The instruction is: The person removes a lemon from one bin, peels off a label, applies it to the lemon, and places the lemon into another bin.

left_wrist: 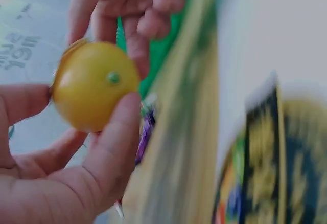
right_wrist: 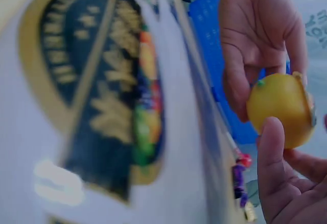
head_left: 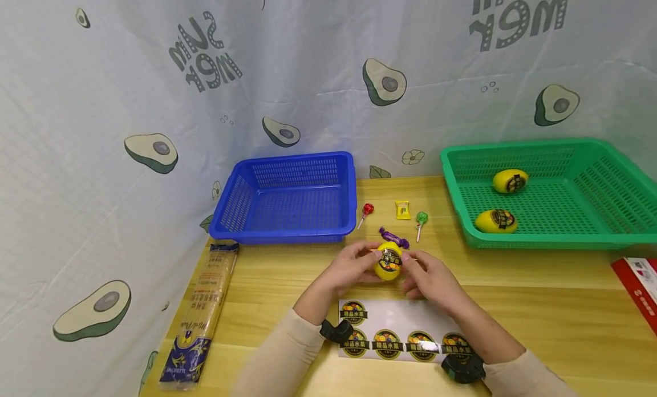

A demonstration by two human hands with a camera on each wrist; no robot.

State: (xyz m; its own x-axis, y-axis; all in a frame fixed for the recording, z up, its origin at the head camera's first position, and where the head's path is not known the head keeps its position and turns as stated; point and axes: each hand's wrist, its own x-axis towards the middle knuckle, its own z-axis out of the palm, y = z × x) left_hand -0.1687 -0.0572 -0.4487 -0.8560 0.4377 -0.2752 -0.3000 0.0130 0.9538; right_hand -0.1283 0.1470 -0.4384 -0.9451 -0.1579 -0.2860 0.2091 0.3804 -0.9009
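Note:
Over the table, both hands hold a yellow lemon (head_left: 386,273) that has a small green stem tip and a round black-and-gold sticker (head_left: 392,260) on its side. My left hand (head_left: 351,266) grips it from the left with thumb and fingers. From the right, my right hand (head_left: 431,278) pinches it, its thumb at the sticker's edge. In the left wrist view the lemon (left_wrist: 92,93) shows its bare side between left thumb and index finger. Below the hands lies a white sheet of stickers (head_left: 395,314), partly covered by the right forearm.
A blue basket (head_left: 292,237) stands at the back left. Two stickered lemons (head_left: 490,221) lie in the green basket (head_left: 554,240) at right. Between them are two lollipops (head_left: 368,209), a yellow candy (head_left: 402,210) and a purple candy (head_left: 394,238). Spaghetti (head_left: 202,306) lies left, a red box (head_left: 636,288) right.

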